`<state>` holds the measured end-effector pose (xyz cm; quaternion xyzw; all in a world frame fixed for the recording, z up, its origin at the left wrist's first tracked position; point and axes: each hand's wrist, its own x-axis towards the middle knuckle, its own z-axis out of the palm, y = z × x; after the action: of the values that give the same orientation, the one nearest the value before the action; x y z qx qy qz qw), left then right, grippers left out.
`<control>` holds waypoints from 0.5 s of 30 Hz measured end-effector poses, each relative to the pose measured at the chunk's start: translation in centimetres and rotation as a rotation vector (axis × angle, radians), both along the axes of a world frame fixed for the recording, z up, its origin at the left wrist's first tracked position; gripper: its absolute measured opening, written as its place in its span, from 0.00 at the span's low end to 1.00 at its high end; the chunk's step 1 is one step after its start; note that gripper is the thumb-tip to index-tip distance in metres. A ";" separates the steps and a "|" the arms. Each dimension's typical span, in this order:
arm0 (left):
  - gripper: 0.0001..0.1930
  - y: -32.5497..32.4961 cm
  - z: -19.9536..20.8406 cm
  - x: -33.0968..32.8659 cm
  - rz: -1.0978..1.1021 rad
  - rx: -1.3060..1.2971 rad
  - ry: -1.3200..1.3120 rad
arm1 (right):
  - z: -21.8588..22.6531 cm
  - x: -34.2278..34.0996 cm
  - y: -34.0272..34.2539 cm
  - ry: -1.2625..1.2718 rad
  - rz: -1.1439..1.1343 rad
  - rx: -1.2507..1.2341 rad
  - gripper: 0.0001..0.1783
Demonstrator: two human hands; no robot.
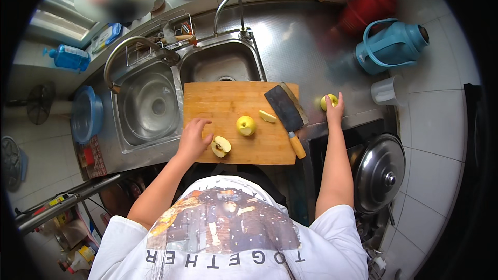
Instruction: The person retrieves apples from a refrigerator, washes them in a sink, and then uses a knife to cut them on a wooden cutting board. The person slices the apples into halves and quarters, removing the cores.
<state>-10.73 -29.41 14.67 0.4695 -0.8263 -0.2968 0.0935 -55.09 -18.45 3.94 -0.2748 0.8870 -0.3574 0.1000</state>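
My right hand point(335, 112) has its fingers round a yellow-green apple point(327, 101) on the steel counter, to the right of the cutting board. On the left part of the wooden cutting board point(207, 98), my left hand point(194, 137) is held with its fingers apart and nothing in them. Close by its fingertips lies a cut apple point(221, 146), pale flesh and dark core facing up. Another yellow apple point(246, 125), with a pale cut patch, sits mid-board. An apple slice point(267, 116) rests between it and a cleaver point(286, 107), whose wooden handle points toward me over the board's right edge.
Beyond the board is a double sink point(150, 98) with two curved taps. A blue thermos flask point(394, 46), a red one point(368, 8) and a clear plastic cup point(388, 91) stand at the right. Nearer, a lidded pan point(381, 173) sits on the stove.
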 end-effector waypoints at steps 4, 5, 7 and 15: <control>0.12 3.5 0.0 -0.3 0.188 0.344 -0.022 | 2.5 2.5 0.4 0.249 -0.052 -0.044 0.31; 0.12 4.0 0.2 -0.3 0.189 0.398 -0.045 | 4.2 4.2 0.6 0.305 -0.017 -0.103 0.26; 0.12 5.2 -0.3 0.4 0.219 0.433 -0.011 | 5.8 7.6 1.9 0.239 0.140 -0.068 0.19; 0.24 8.3 -5.1 3.5 0.352 0.485 0.016 | 4.2 17.2 5.5 0.201 0.509 0.313 0.26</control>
<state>-7.23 -21.10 9.53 0.6120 -0.6363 -0.4684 0.0350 -37.84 -12.98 8.10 -0.5034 0.8393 -0.1511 0.1390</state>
